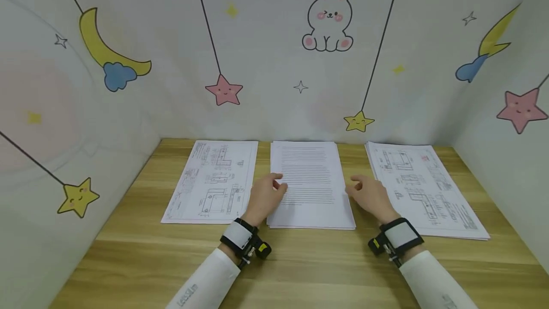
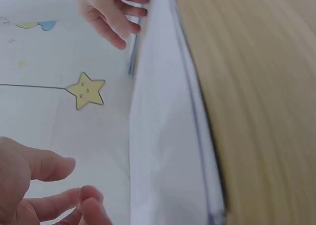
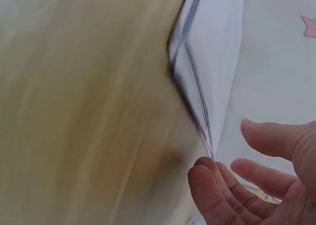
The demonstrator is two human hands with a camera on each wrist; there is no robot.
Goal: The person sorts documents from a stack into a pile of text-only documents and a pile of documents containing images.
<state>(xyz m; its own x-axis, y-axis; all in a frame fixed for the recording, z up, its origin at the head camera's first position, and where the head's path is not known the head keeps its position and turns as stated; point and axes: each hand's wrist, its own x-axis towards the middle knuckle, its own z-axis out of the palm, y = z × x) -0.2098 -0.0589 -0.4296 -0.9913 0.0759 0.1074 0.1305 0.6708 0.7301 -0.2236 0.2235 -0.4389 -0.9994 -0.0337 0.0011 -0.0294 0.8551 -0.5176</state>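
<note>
A stack of white text-printed paper (image 1: pixel 310 211) lies in the middle of the wooden table, its edges slightly uneven. My left hand (image 1: pixel 267 197) hovers over the stack's left edge, fingers loosely bent and thumb apart from them in the left wrist view. On the opposite side, my right hand (image 1: pixel 372 198) is beside the right edge. In the right wrist view, the fingertips (image 3: pixel 205 183) of that hand meet the paper edge (image 3: pixel 210 136), with the thumb held away; whether they press on it I cannot tell. Neither hand grips anything.
Left of the middle stack lie sheets with technical drawings (image 1: pixel 218 175). Another stack of drawings (image 1: pixel 422 182) lies at the right, close to the right hand. The wooden table (image 1: pixel 317 271) meets a cartoon-printed wall covering (image 1: pixel 266 51) at the back and sides.
</note>
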